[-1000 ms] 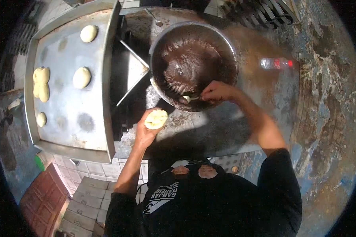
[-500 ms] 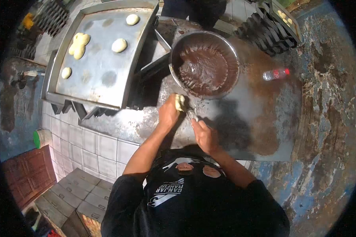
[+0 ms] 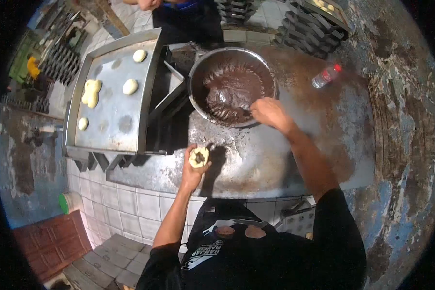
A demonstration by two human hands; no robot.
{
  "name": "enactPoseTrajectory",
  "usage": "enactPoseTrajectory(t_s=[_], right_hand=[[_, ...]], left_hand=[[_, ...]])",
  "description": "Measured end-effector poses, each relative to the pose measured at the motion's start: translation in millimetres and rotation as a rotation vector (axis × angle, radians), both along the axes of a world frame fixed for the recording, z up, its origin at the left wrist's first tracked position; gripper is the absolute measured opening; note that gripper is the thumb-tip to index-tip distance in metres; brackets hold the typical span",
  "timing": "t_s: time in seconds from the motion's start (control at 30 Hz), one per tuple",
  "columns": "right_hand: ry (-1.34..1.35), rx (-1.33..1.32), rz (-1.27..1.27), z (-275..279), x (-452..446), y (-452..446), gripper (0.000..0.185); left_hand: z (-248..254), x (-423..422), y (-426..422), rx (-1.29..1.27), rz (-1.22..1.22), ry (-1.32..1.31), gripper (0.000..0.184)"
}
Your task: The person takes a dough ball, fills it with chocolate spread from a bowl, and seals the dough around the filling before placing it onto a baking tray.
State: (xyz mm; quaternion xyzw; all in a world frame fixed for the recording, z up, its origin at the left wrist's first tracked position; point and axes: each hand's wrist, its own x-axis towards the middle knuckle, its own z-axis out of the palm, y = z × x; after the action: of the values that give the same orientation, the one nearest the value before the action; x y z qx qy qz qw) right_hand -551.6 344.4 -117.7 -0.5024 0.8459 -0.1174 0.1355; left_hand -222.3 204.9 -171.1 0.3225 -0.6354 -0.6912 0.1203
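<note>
A piece of pale dough [image 3: 198, 157] with dark brown filling in its middle rests in my left hand [image 3: 192, 173], the fingers cupped round it. My right hand [image 3: 271, 113] is closed on the handle of a thin metal utensil, its end down in the brown chocolate-like paste [image 3: 229, 89]; whether it is a spoon or a spatula cannot be made out. That paste fills the lower part of a wide metal bowl [image 3: 272, 72], smeared up the inner wall. To the left, a large metal tray [image 3: 116, 104] carries several pale dough pieces, among them a round ball [image 3: 130, 87].
A plastic bottle with a red cap [image 3: 326, 76] lies on the worn metal table [image 3: 319, 130]. Stacked dark metal pans [image 3: 310, 31] stand at the far right. Another person's hand [image 3: 150, 4] shows at the top. The peeling wall [image 3: 396, 121] borders the right side.
My hands have parted. The right has moved up to the bowl with the utensil; the left has lowered slightly leftwards, its dough now showing brown filling. The view has shifted, bringing another person into sight.
</note>
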Motion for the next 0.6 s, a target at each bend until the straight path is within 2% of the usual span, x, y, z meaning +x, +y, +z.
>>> enactPoseTrajectory(t_s=[0.07,0.23,0.27,0.4,0.47,0.53,0.6], right_hand=[[-0.057,0.131,-0.017,-21.9,-13.6,-21.1,0.02],[0.151,0.053,0.133,-52.7,-24.7,-39.3,0.017],[0.146,0.065,0.134,-59.7,-27.0,-40.9,0.017],[-0.117,0.312,0.124,-65.6,-32.9,-58.4,0.018],[-0.572,0.085,0.253,-66.1,-44.0,-59.7,0.023],[-0.66,0.02,0.197,-64.5,-48.1,-60.5,0.029],[-0.839,0.118,0.286,-57.0,-59.1,-56.8,0.023]], left_hand=[[0.2,-6.4,-5.2,0.022,0.035,-0.013,0.07],[3.6,-30.2,-35.1,-0.01,-0.014,-0.08,0.045],[1.6,-35.7,-41.1,0.002,-0.015,-0.084,0.045],[-1.2,-48.8,-64.7,0.009,-0.015,-0.097,0.044],[-5.1,-54.9,-72.9,0.069,0.013,-0.096,0.044],[-6.9,-62.0,-77.7,0.113,0.027,-0.089,0.043],[-5.8,-70.0,-85.0,-0.016,-0.013,-0.145,0.044]])
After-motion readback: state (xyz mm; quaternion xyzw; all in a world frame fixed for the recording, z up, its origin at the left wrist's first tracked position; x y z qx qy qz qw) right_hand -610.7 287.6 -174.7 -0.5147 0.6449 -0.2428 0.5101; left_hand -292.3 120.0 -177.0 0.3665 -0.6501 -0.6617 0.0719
